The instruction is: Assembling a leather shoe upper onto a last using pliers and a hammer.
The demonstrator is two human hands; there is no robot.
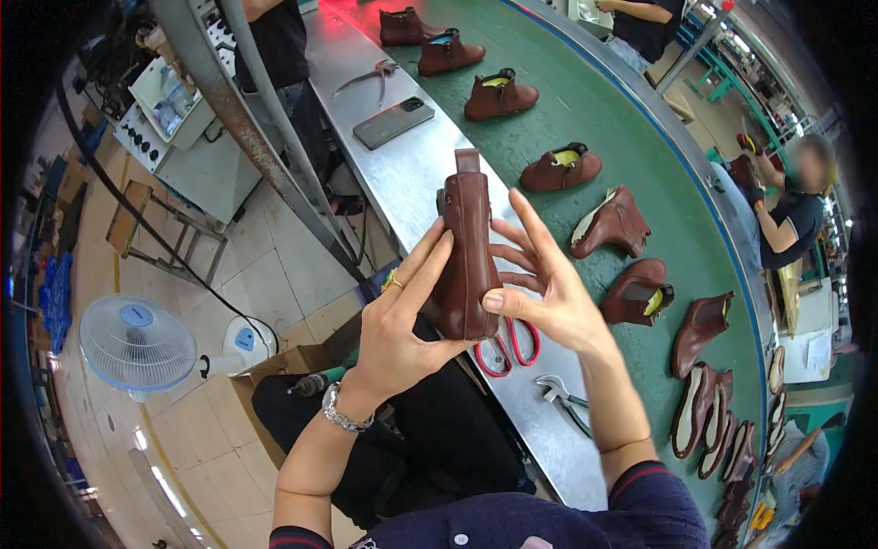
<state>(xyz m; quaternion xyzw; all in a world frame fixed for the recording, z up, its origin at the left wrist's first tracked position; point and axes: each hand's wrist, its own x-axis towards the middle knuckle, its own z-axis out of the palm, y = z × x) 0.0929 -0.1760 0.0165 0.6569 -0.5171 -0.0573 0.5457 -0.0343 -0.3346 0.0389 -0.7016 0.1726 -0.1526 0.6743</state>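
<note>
Beside the metal worktop (pixel 545 439), a brown boot (pixel 468 261) is held up — the left hand (pixel 398 311) grips its left side, the right hand (pixel 560 297) spreads wide opposite, thumb touching it — with red-handled scissors (pixel 506 355) and pincers (pixel 556 390) lying nearby

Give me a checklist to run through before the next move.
1. Raised brown leather ankle boot supported by left hand: ok, fingers along its side, thumb at the base.
2. Right hand gripping it: cannot tell; fingers spread, thumb overlapping the boot.
3. Red-handled scissors out of hand: ok, on the silver metal worktop.
4. Worktop free of personal items: not ok; a dark rectangular smartphone lies there.
5. Boot's inside: cannot tell, hidden.
</note>
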